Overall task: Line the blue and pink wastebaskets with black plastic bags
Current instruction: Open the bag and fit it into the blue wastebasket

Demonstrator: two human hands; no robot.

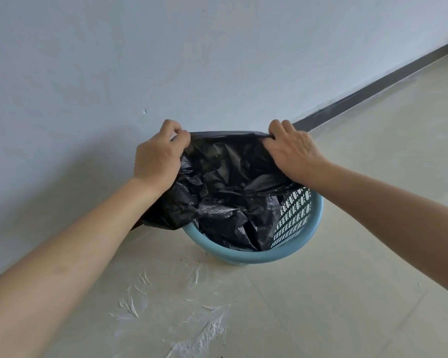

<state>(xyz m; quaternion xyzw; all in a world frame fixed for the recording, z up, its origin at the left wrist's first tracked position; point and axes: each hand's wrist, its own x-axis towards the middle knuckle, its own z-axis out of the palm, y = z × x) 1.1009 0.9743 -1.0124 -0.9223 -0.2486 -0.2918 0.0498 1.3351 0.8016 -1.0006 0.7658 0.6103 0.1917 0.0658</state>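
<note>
A blue wastebasket (pixel 292 250) with a perforated wall stands on the floor against the wall. A black plastic bag (pixel 225 192) hangs crumpled inside it, its mouth stretched above the far rim. My left hand (pixel 157 157) pinches the bag's top edge on the left. My right hand (pixel 291 151) grips the same edge on the right. The bag spills over the basket's left rim, while the right inner wall stays bare. No pink wastebasket is in view.
A white wall (pixel 166 60) rises right behind the basket, with a dark baseboard (pixel 373 91) running off to the upper right. The pale tiled floor (pixel 347 293) carries white smears (pixel 192 329) in front of the basket.
</note>
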